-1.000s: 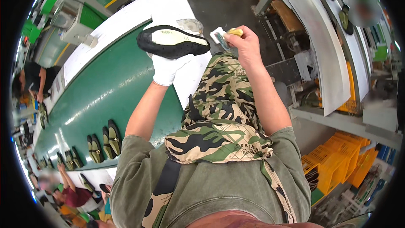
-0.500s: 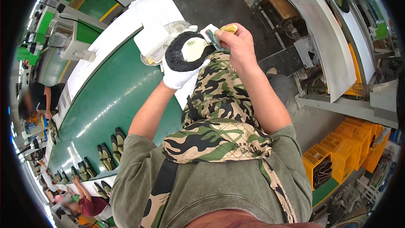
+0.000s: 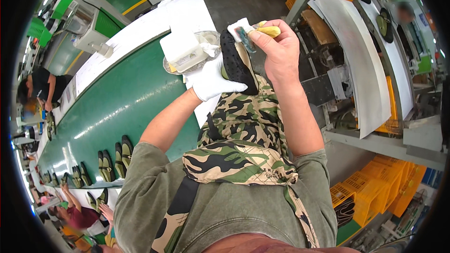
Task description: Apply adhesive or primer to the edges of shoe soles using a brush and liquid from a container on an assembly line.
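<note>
My left hand, in a white glove, grips a black-soled shoe held on edge above my camouflage apron. Its dark, studded sole faces left and the pale inner side shows to the right. In my bare right hand I pinch a small white pad with a teal-stained part. The pad is at the far end of the shoe; whether it presses on it I cannot tell. Something yellow sits at my right fingers, its kind unclear.
Left of the shoe, a white box stands on a clear tray beside the green conveyor belt. Several green-and-black shoes line the belt's near side. Metal racks and yellow crates stand at right. Co-workers are at far left.
The shoe has turned from showing its pale-green inside to standing on edge, and moved right. My right hand has shifted right with the pad. The view has shifted slightly.
</note>
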Motion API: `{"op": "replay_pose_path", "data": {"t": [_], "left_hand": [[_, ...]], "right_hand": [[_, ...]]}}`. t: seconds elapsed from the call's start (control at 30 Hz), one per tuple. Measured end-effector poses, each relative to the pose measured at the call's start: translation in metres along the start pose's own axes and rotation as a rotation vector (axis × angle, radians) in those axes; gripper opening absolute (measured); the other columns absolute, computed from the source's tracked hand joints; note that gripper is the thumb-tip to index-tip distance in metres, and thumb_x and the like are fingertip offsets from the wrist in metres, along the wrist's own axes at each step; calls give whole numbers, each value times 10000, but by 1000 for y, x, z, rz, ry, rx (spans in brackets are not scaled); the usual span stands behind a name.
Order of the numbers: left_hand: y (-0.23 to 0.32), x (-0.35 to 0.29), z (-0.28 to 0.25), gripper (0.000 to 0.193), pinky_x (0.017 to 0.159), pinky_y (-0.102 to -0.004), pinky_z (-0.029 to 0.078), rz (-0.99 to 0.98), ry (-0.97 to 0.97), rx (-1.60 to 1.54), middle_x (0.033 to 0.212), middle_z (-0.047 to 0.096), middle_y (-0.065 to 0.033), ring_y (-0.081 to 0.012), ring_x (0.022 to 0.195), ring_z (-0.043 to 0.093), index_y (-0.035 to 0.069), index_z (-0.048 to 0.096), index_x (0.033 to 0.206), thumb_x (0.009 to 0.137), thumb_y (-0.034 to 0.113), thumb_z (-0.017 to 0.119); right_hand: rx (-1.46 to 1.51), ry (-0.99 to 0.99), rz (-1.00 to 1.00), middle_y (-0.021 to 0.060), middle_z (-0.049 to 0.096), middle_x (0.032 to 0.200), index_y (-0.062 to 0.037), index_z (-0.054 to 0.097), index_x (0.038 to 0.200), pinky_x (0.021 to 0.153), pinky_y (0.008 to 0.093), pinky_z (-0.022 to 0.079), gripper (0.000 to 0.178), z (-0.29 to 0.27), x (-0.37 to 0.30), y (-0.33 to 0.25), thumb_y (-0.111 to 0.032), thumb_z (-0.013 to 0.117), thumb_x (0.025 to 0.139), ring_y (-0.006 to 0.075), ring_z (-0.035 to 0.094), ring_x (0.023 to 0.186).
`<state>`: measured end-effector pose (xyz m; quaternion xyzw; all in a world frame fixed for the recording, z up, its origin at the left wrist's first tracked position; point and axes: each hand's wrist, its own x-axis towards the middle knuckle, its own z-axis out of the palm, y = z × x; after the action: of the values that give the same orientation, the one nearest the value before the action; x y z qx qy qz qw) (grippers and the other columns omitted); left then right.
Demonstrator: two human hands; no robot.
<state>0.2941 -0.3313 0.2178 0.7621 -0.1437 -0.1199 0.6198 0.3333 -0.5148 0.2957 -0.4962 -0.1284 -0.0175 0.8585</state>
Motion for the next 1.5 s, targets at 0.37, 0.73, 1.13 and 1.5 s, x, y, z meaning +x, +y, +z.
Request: {"op": "replay_pose_path", "data": {"t": [0.37, 0.73, 1.13, 1.5], "left_hand": [[0, -8, -7, 678, 963, -340, 509, -142, -84, -651, 1182, 645, -101, -197, 1066, 630, -47, 541, 1303, 714, 225, 739], [-17, 6, -4, 553, 947, -349, 529, -263, -67, -925, 1176, 660, -132, -226, 1036, 658, -40, 548, 1294, 784, 137, 669], [-9, 24, 15, 565, 997, -414, 517, -271, 37, -942, 1188, 648, -175, -304, 1072, 647, -29, 518, 1310, 786, 141, 643], [-15, 68, 31, 526, 1021, -450, 501, -327, 1, -960, 1223, 627, -208, -345, 1102, 632, -49, 518, 1304, 827, 142, 632]], "right_hand": [[-286, -281, -90, 65, 641, 918, -19, 546, 811, 736, 247, 472, 181, -38, 13, 22, 44, 711, 773, 92, 558, 813], [-294, -288, 89, 70, 656, 901, -43, 562, 803, 718, 234, 474, 188, -68, -7, 25, -1, 740, 758, 90, 585, 814], [-331, -280, 126, 104, 635, 901, -50, 500, 760, 700, 257, 452, 201, -97, -59, 12, 16, 679, 698, 106, 559, 772], [-109, -96, 41, 98, 636, 899, -53, 505, 769, 683, 245, 430, 197, -145, -68, 11, 34, 673, 715, 92, 542, 776]]}}
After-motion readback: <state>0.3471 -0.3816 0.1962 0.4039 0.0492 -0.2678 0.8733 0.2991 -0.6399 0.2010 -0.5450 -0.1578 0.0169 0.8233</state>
